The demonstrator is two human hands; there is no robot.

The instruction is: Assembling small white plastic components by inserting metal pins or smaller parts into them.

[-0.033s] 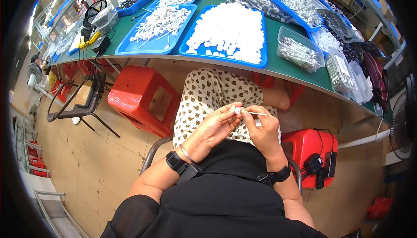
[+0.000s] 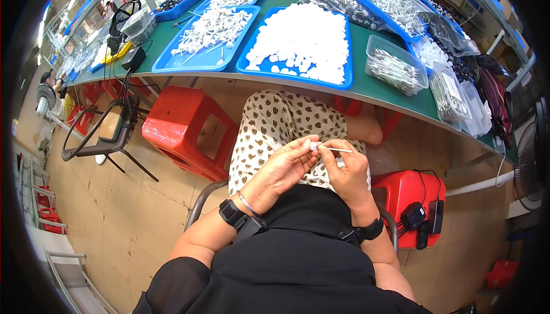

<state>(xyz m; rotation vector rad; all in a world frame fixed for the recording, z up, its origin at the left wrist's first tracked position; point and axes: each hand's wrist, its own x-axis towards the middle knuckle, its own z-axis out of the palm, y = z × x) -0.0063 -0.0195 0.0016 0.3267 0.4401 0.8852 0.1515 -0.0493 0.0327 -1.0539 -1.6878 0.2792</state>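
Over my lap, my left hand (image 2: 286,169) pinches a small white cap-like piece (image 2: 314,145) between thumb and fingertips. My right hand (image 2: 349,175) grips a thin white stick (image 2: 339,149), its inner end at the white piece. Whether the stick is inside the piece or only touching it, I cannot tell. Beyond my knees, a blue tray (image 2: 246,66) bears a heap of small white pieces (image 2: 303,36). To its left, another blue tray (image 2: 197,62) carries white pieces with thin stems (image 2: 209,30).
On the green table (image 2: 358,88), a clear plastic box (image 2: 421,88) of thin sticks stands at the right. Red stools flank me, one at the left (image 2: 172,125) and one at the right (image 2: 392,191) bearing black adapters (image 2: 413,216). A black fan (image 2: 528,165) stands far right.
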